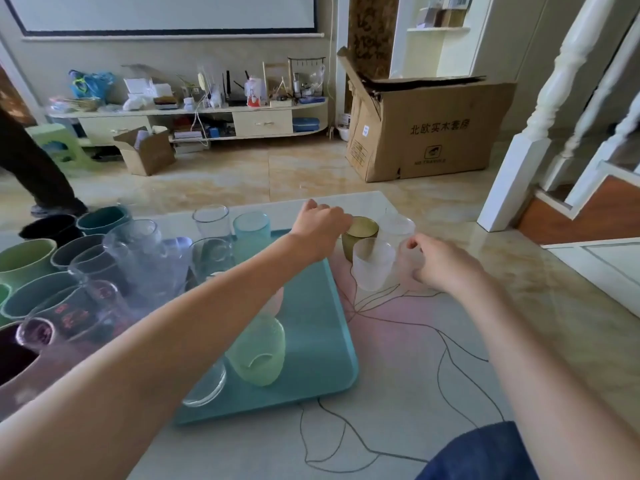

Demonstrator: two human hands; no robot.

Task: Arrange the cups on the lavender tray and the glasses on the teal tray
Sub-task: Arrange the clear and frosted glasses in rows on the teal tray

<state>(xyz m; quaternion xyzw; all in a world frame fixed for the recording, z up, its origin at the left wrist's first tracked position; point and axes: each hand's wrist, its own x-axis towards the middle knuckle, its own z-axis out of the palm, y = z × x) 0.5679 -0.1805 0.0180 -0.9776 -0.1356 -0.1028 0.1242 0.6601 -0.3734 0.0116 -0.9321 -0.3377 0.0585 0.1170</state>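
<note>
Now, left hand on amber glass, right hand beside frosted glass

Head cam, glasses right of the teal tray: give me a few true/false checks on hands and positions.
1. The left hand is at the rim of the olive glass. True.
2. The olive glass stands on the teal tray. False: it stands on the table, beyond the tray's right edge.
3. The right hand touches the frosted glass. True.
4. The light green glass is off the tray. False: it stands on the teal tray.
</note>
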